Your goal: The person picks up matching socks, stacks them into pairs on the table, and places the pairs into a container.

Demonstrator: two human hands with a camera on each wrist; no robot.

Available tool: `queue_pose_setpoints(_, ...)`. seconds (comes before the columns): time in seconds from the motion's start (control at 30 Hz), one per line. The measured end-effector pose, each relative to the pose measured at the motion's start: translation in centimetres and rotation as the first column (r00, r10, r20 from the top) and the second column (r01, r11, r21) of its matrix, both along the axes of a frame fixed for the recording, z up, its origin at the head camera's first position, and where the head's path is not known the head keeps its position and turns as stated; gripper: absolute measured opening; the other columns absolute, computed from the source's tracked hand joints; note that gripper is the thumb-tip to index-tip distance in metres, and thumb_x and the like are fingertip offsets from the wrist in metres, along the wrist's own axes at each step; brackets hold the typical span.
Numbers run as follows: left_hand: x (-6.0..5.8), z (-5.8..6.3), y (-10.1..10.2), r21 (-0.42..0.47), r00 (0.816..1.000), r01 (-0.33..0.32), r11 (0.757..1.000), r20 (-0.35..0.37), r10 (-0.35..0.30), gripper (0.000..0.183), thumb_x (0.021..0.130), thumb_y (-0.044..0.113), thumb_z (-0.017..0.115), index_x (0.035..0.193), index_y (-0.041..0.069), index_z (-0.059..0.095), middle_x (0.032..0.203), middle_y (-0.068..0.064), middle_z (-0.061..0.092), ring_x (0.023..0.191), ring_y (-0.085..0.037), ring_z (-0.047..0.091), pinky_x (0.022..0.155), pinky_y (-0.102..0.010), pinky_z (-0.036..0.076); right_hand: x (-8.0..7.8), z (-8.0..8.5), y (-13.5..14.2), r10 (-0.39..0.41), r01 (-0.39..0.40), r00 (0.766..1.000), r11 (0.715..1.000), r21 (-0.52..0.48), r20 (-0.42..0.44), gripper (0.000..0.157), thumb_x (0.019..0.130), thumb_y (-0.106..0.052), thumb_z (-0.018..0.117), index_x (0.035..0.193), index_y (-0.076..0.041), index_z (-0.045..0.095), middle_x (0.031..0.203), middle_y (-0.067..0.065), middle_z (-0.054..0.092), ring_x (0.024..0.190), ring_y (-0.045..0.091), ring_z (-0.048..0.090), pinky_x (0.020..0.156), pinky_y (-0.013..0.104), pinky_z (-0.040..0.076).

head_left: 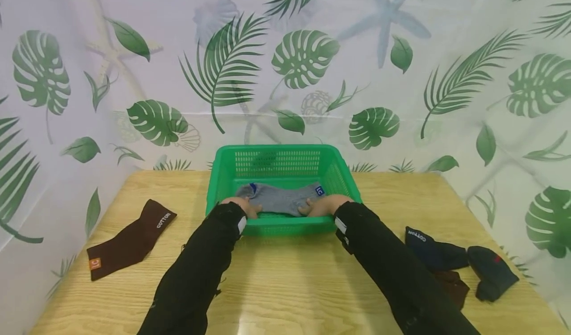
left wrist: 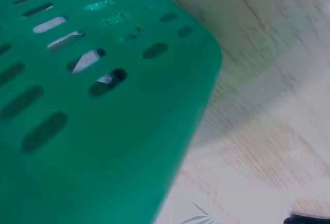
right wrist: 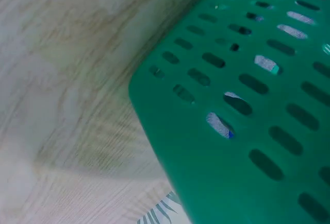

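Note:
A green plastic basket (head_left: pixel 279 221) with slotted walls stands at the middle of the table. Inside it a grey sock (head_left: pixel 281 198) with blue patches stretches from side to side. My left hand (head_left: pixel 241 206) reaches over the near rim and pinches the sock's left part. On the other side my right hand (head_left: pixel 322 206) grips the sock near its blue label. Both wrist views are filled by the basket's outer wall (left wrist: pixel 118 147), which hides the hands; bits of grey sock (right wrist: pixel 219 125) show through its slots.
A brown sock (head_left: pixel 132 240) lies flat on the wooden table (head_left: pixel 276 285) at left. To the right lie a navy sock (head_left: pixel 434 251), a dark sock (head_left: pixel 490 273) and a partly covered brown one (head_left: pixel 452 288). Leaf-printed cloth (head_left: pixel 285 92) rises behind the table.

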State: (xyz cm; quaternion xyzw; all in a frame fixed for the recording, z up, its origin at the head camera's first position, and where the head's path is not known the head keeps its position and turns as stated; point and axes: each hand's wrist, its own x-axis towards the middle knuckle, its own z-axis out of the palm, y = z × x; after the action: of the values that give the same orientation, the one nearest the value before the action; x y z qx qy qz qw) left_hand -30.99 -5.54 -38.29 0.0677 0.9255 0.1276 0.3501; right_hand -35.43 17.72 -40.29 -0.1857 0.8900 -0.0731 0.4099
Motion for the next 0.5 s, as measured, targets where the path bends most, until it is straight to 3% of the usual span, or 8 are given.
queue_pose_setpoints(0.27,0.3,-0.2,-0.3,-0.005,0.999,0.023,1.0,-0.033,-0.023,0.056,0.103,0.029,0.041,0.156,0.023,0.022,0.163,-0.012,0.002,0.148,-0.036,0.004,0.116,-0.054,0.018,0.8,0.2,0.0,-0.014,0.013,1.0,0.999,0.044,0.026,0.057,0.105,-0.039,0.03,0.157,-0.022,0.016,0.163,0.012,-0.003,0.147,0.037,-0.002,0.117,0.056,0.009)
queue_pose_setpoints(0.5,1.9,-0.5,-0.5,0.016,0.996,0.04,0.999,-0.083,-0.039,0.056,0.102,0.029,0.043,0.155,0.021,0.026,0.162,-0.015,0.007,0.146,-0.04,0.011,0.113,-0.057,0.022,2.6,0.2,-0.5,0.019,-0.019,1.0,0.999,0.034,-0.002,0.06,0.104,-0.038,0.035,0.157,-0.015,0.019,0.162,0.017,-0.001,0.146,0.041,-0.002,0.115,0.06,0.007)
